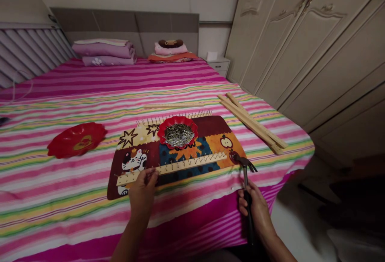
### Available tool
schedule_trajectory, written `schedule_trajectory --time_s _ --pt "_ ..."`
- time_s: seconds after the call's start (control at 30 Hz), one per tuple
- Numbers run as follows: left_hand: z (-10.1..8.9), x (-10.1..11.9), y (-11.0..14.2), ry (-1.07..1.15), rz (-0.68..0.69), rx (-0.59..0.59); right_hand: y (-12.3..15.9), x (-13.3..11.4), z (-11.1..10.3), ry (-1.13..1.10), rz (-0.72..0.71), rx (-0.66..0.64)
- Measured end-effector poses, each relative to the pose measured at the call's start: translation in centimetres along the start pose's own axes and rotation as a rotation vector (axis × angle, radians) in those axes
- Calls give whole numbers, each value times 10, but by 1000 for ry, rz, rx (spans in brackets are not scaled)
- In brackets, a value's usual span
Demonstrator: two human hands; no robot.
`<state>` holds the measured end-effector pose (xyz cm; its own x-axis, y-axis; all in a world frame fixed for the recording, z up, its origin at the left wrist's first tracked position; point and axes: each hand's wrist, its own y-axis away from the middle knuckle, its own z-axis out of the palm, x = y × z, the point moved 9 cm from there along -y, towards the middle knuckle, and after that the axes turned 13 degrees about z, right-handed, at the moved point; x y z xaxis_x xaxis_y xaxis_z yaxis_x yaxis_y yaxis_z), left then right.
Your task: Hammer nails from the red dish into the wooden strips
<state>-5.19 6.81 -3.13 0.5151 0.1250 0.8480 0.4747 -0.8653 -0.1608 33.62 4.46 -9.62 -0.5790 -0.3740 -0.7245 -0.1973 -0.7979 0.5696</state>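
Observation:
A pale wooden strip (177, 166) with a row of upright nails lies across a patterned mat (195, 171) on the bed. My left hand (144, 183) rests at the strip's left part, thumb and fingers pinched together; whether a nail is between them is too small to tell. In my right hand (254, 204) is a claw hammer (247, 185), gripped by its black handle, its head over the mat's right edge. A red scalloped dish (162, 127) full of loose nails (179, 134) stands on the mat behind the strip.
Behind the dish lies another nail-studded strip (192, 115), with a bare strip (174, 105) farther back. Several wooden strips (252, 121) are piled at the right. A red plate (63, 141) sits left. The bed's right edge drops off before the wardrobe (288, 33).

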Motion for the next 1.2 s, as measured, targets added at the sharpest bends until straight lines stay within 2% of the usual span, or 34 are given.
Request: schedule_trajectory --time_s 0.23,0.4,0.6,0.67,0.73,0.87,0.97,1.07,1.2 --pt "2 10 0 -96 61 1 2 -2 0 6 -12 12" --pt "0 29 0 -188 249 52 4 -2 1 21 -43 22" --pt "8 35 1 -246 378 14 38 -18 12 152 -165 55" --pt "10 36 2 -250 419 13 53 -26 29 283 -186 26" --pt "11 37 3 -248 463 19 67 -33 55 459 -214 -58" --pt "14 39 5 -249 506 14 95 -34 129 889 -453 -371" --pt "14 40 5 -260 521 20 108 -18 170 1035 -552 -548" --pt "13 40 6 -277 526 32 111 -4 193 1087 -584 -632" --pt "14 38 8 -280 533 41 112 7 206 1230 -616 -676"
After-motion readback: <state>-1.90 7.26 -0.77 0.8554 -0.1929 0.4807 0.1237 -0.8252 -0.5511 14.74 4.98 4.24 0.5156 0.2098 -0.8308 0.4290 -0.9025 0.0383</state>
